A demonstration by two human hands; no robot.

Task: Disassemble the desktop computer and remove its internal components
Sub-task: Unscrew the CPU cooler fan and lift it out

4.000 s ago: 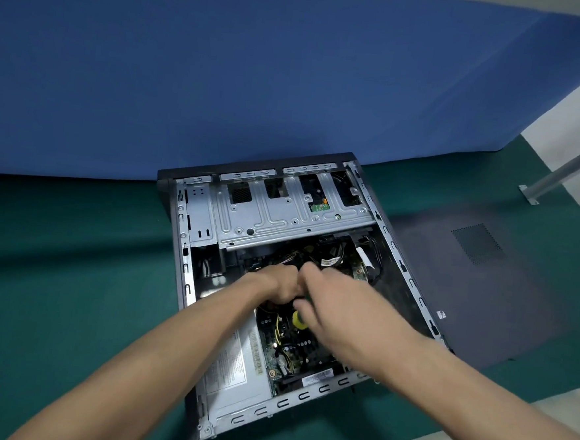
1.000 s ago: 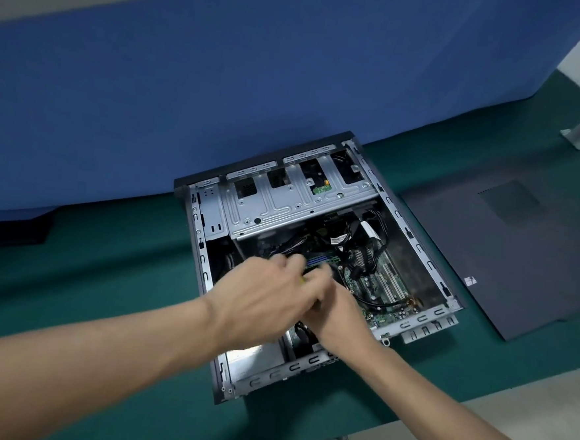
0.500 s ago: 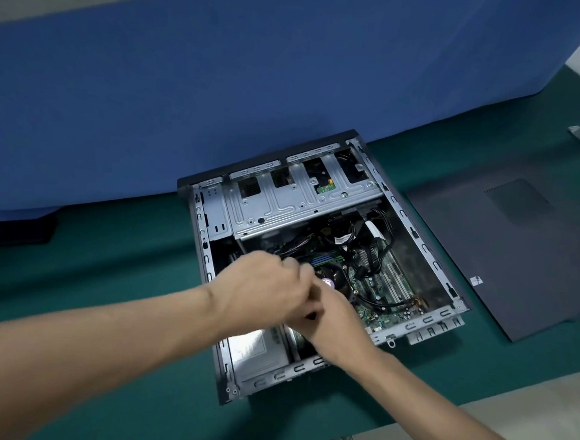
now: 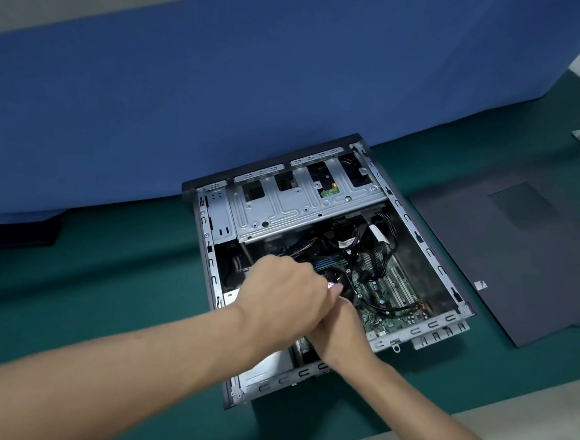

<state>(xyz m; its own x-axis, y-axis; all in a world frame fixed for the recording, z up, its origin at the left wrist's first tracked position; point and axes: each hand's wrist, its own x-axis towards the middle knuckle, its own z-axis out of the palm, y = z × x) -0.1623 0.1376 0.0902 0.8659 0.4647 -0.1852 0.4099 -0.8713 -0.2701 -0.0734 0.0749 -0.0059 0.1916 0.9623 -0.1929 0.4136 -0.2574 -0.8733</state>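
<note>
An electronics repair workbench. A green mat (image 4: 113, 276) covers the table, backed by a blue partition (image 4: 292, 65). On the mat lies an opened desktop computer (image 4: 416, 256), its removed side panel (image 4: 519, 263) just right of it.

drive cage (image 4: 303, 200) roofs far end | cables (image 4: 368, 256) cross motherboard (image 4: 393, 295) | near-right corner open

Both hands, the left hand (image 4: 281, 296) over the right hand (image 4: 341, 330), reach inside the open grey metal computer case (image 4: 211, 248). The flat dark side panel (image 4: 519, 256) lies well right of them, the blue partition (image 4: 222, 94) beyond them.
</note>
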